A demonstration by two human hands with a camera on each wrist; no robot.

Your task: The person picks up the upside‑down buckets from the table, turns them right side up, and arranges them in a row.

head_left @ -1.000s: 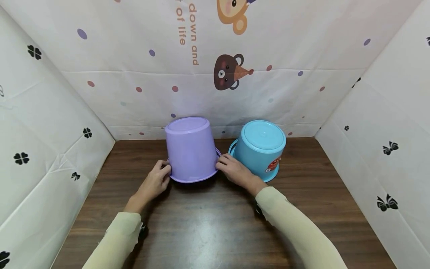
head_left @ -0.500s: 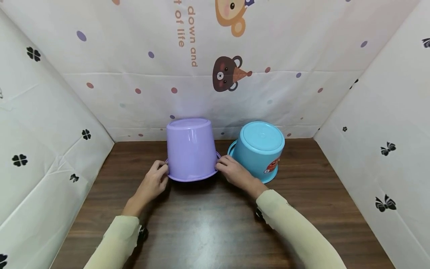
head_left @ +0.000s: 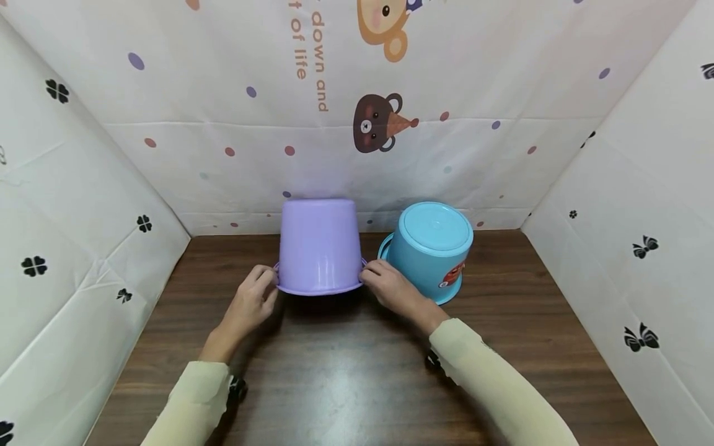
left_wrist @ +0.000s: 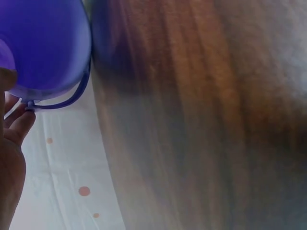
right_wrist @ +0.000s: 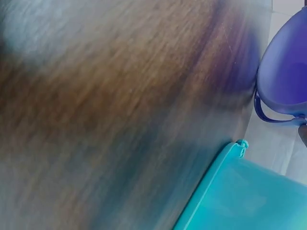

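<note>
A purple bucket (head_left: pixel 320 248), upside down, tips backward near the back wall with its front rim raised from the table. My left hand (head_left: pixel 253 297) grips its rim on the left, and my right hand (head_left: pixel 393 288) grips the right side of the rim. In the left wrist view I look into the bucket's hollow inside (left_wrist: pixel 48 48), with its handle (left_wrist: pixel 67 101) hanging at the far side past my fingers (left_wrist: pixel 21 125). The right wrist view also catches the open mouth of the purple bucket (right_wrist: pixel 288 72), and only a sliver of my hand at the edge.
Just right of my right hand, a smaller blue bucket (head_left: pixel 432 248) stands upside down with a red label. The dark wooden table (head_left: pixel 334 371) is bounded by a printed white back sheet (head_left: pixel 312 161) and white side sheets (head_left: pixel 602 248).
The purple bucket has tilted further back: its base has turned out of sight and its front rim has risen. Both hands have kept their grip. The blue bucket stays put.
</note>
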